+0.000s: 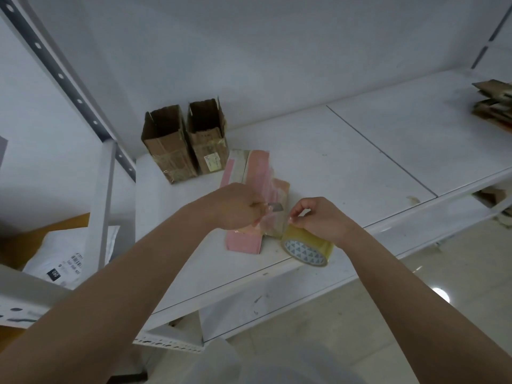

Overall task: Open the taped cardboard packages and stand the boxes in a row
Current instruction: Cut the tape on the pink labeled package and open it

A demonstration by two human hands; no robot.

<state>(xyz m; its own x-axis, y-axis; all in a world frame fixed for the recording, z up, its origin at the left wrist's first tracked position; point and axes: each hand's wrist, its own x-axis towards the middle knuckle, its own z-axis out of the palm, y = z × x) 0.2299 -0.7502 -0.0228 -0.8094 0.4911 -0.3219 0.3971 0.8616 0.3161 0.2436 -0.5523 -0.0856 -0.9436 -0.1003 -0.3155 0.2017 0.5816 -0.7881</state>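
Left hand [235,207] clamps small blade [277,207]; right hand [318,217] pinches tape roll [306,246]. Pink package [256,195] lies mid-frame beneath blade, long axis toward opened boxes [184,142] upper left; left hand nearer.

The two open boxes [184,142] are rough brown cardboard; the tape roll [307,246] is glossy yellowish plastic; the shelf [346,151] is smooth white.

Head view: the left hand [235,207] is gripping a small blade [275,207] against clear tape stretching from the tape roll [306,246], which the right hand [318,217] is pinching. Both are working over a pink package [249,184] lying on the white shelf [360,162]. Two opened brown boxes [184,142] are standing side by side behind it.
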